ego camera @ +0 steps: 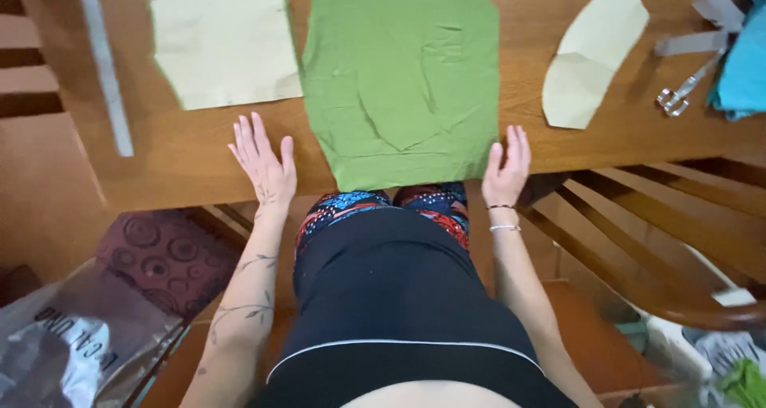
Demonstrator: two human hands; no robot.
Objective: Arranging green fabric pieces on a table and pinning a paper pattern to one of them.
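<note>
Ruler (104, 65) and paper (219, 45) lay far left; the left hand (263, 162) rested flat, fingers spread, empty, beside the green cloth (403, 77) – apparently mid-smoothing. The right hand (507, 168), open too, touched its corner – a gentle outward stroke seemed due; scissors (685, 89) idle

One head-worn camera looks steeply down, close over the wooden table (199, 156) edge and the wearer's body.

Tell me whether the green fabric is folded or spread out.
Spread out: the green fabric lies flat on the wooden table, lightly creased, its near edge overhanging.
</note>
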